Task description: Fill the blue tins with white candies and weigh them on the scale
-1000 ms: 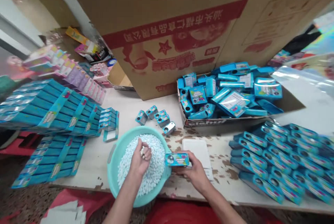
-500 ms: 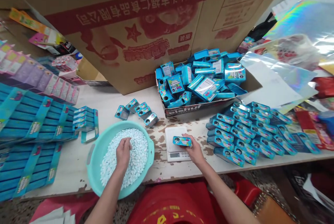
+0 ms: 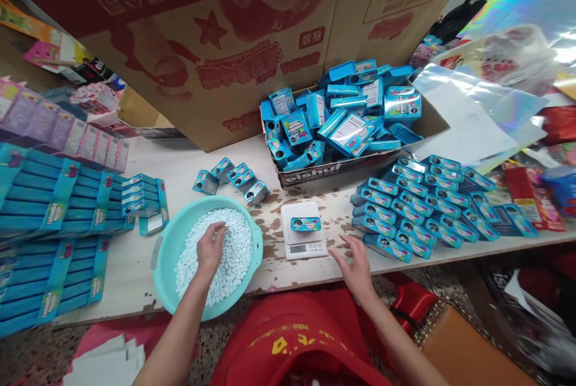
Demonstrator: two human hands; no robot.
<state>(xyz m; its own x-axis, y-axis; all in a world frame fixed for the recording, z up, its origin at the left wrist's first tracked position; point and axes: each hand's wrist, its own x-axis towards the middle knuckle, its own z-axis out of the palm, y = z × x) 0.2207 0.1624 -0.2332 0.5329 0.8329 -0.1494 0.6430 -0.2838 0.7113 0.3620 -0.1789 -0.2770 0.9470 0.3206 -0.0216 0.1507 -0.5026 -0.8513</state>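
Observation:
My left hand (image 3: 211,246) is over the turquoise basin (image 3: 162,281), its fingers bent together at the small pale candies (image 3: 238,242) inside; whether candies are between the fingertips is hidden. On the white kitchen scale (image 3: 287,231) stands one blue candy box (image 3: 305,224), its round hole facing up. To the right of the scale, my right hand (image 3: 355,263) is held apart from it, fingers spread and holding nothing. Rows of upright blue candy boxes (image 3: 411,209) stand just beyond that hand, and several more small boxes (image 3: 234,177) lie behind the basin.
Behind the scale, an open carton (image 3: 321,174) is heaped with blue boxes, against a tall cardboard box (image 3: 270,32). Display packs of blue boxes (image 3: 54,218) are stacked at the left. Plastic sheets (image 3: 477,116) cover the back right. The table's front edge runs below the basin.
My right hand has let go of the blue candy box on the scale and drawn back to the right, opening. My left hand stays over the candies. The view has shifted slightly.

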